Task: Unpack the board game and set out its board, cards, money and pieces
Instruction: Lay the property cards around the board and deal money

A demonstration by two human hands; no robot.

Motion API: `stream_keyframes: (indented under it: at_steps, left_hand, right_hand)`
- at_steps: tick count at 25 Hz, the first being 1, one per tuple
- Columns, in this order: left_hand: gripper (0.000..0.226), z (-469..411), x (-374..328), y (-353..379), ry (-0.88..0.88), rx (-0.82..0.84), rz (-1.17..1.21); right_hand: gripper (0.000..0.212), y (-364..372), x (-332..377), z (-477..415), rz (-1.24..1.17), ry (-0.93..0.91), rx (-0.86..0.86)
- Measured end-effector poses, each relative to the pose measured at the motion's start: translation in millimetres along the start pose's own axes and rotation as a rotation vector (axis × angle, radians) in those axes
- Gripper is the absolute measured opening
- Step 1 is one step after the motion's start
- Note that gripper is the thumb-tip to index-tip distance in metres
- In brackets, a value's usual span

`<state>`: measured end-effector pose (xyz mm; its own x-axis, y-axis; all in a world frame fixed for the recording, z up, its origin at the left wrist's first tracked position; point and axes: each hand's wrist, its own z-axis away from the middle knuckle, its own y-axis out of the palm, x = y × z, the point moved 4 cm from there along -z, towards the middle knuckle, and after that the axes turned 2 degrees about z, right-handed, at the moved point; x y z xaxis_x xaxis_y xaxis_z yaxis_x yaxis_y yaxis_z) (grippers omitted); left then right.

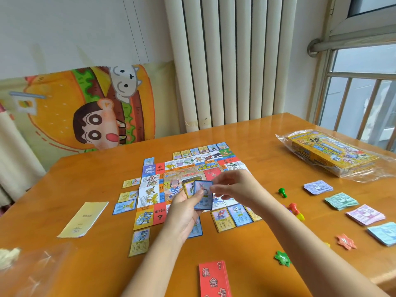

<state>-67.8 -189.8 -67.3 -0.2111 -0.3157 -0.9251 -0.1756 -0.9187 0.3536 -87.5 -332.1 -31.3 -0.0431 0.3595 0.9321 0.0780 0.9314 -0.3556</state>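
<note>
The paper game board (162,185) lies unfolded on the orange table (107,243). Single cards lie around its edges, such as a blue one (124,207) at the left and a yellow one (222,220) at the front. My left hand (184,213) holds a small stack of cards (202,195) above the board, thumb on the blue top card. My right hand (233,185) pinches that top card's right edge. Money piles (340,200) and pawns (293,207) sit at the right.
The yellow game box (334,153) in clear wrap lies at the far right. A red card stack (214,279) sits near the front edge, a yellow leaflet (83,219) at the left, and a green (282,257) and an orange star token (346,241) at the right. A radiator stands behind the table.
</note>
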Motion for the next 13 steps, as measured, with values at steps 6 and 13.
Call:
stream_keyframes:
  at_steps: [6, 13]
  left_hand:
    - [0.019, -3, -20, -18, -0.061, -0.063, 0.198]
    - [0.025, -3, -44, -66, -0.149, -0.033, 0.107]
  right_hand:
    - [0.007, -4, -3, -6, 0.019, 0.065, -0.018]
    - [0.027, -14, -16, -2, 0.077, 0.132, 0.047]
